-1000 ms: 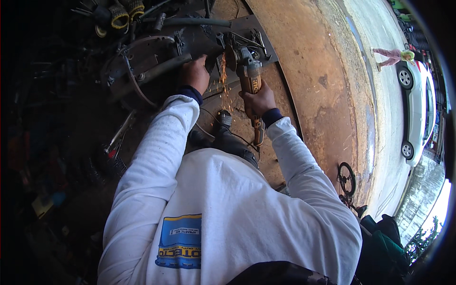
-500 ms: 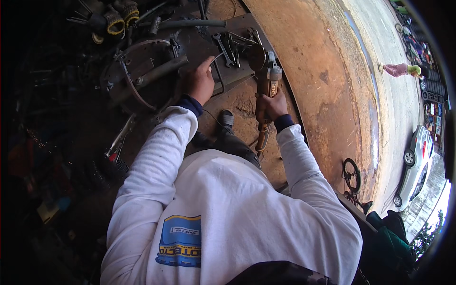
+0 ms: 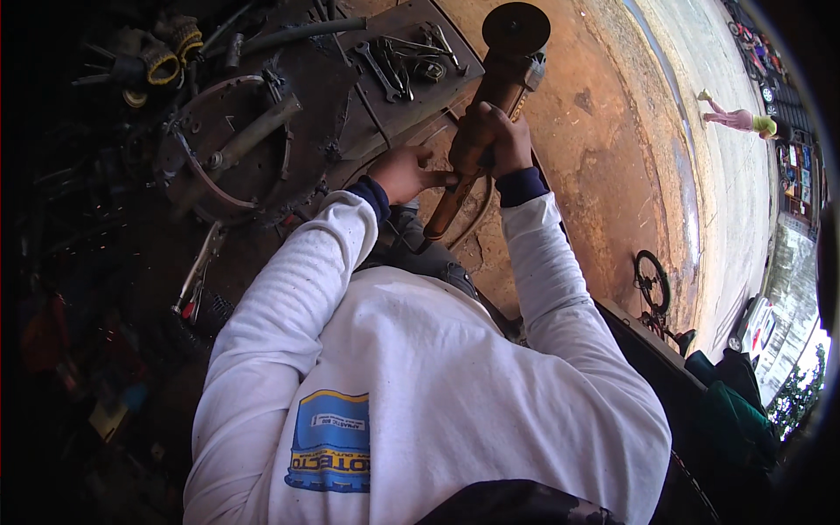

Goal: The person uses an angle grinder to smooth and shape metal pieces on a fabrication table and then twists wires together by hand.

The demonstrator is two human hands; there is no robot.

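An angle grinder [image 3: 475,131] with a dark round disc [image 3: 516,29] is held in front of me, disc end away from me. My right hand [image 3: 505,142] is wrapped round its body, thumb on top. My left hand [image 3: 408,173] is beside the grinder's rear part, its index finger stretched out and touching the side, thumb raised apart. Its other fingers are partly hidden. A cord curves beside the handle. On the metal bench plate [image 3: 437,107] to the left lie several wrenches [image 3: 378,72] in a loose pile.
A round metal frame [image 3: 185,153] with a pipe [image 3: 262,131] across it stands at left. Yellow-cuffed gloves [image 3: 162,66] lie at the far left. Small sparks show in the dark left area. A bicycle [image 3: 652,282], a walking person [image 3: 739,121] and a silver car [image 3: 751,325] are at right.
My left hand has left the bench beside the wrenches and come to the grinder. The grinder has been raised and turned, its disc now facing up. The car has moved lower in view.
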